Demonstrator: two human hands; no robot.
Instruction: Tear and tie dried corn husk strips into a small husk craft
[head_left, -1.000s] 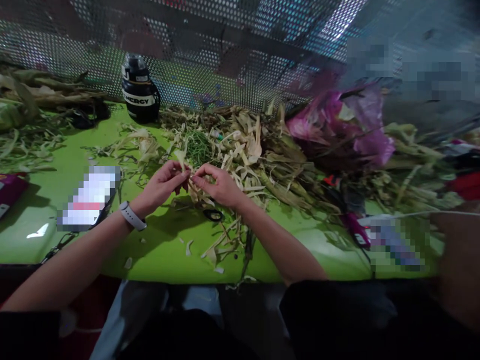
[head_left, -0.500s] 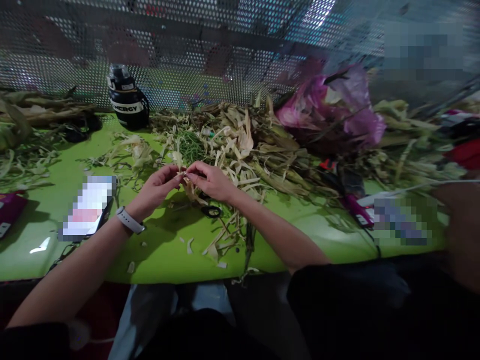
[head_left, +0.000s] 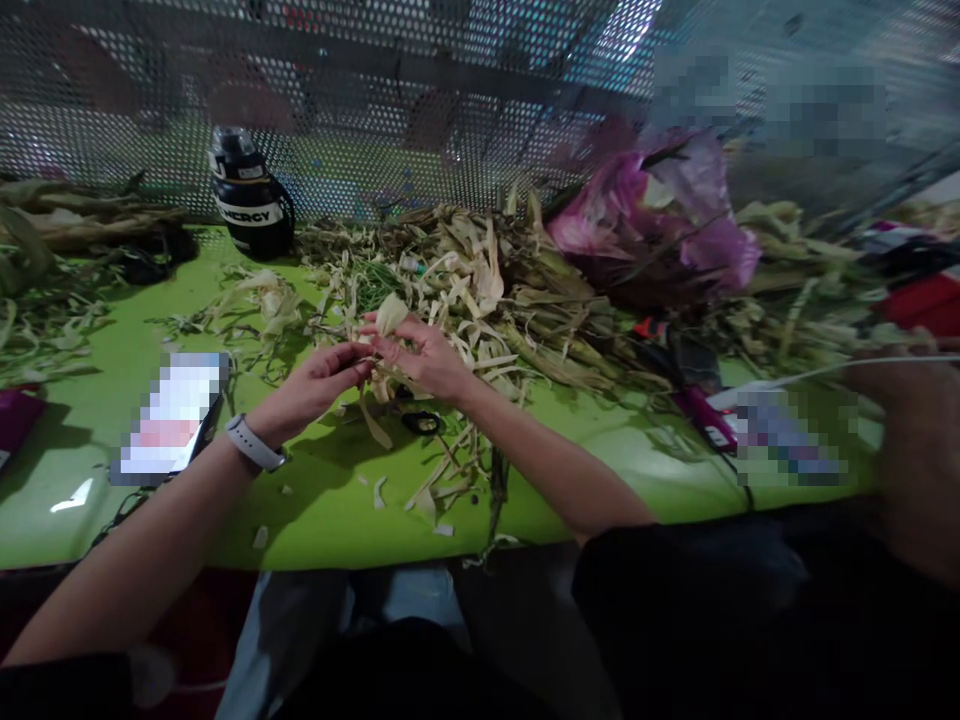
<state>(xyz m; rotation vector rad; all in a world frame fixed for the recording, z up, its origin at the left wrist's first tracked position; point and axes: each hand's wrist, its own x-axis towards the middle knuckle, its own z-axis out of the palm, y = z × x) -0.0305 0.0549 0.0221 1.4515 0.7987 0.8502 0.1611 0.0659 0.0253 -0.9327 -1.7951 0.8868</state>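
Over a bright green table [head_left: 322, 500], my left hand [head_left: 319, 382] and my right hand [head_left: 424, 355] meet, both pinched on a pale dried husk strip [head_left: 390, 312]. One end of the strip sticks up above my right fingers and another piece hangs down below my left thumb. My left wrist wears a white watch band [head_left: 253, 443]. Just beyond my hands lies a heap of dried husks and stalks [head_left: 495, 290].
A phone [head_left: 174, 415] lies left of my left arm. A black jug [head_left: 251, 205] stands at the back by a perforated metal screen [head_left: 375, 110]. Pink plastic bags [head_left: 660, 215] sit at the back right. Black scissors [head_left: 421, 422] lie under my right wrist. Another person's arm [head_left: 911, 440] is at the right edge.
My hands have pulled the husk apart a little: the pale end now stands up above my right fingers and a strip hangs below my left hand. The camera view rose slightly.
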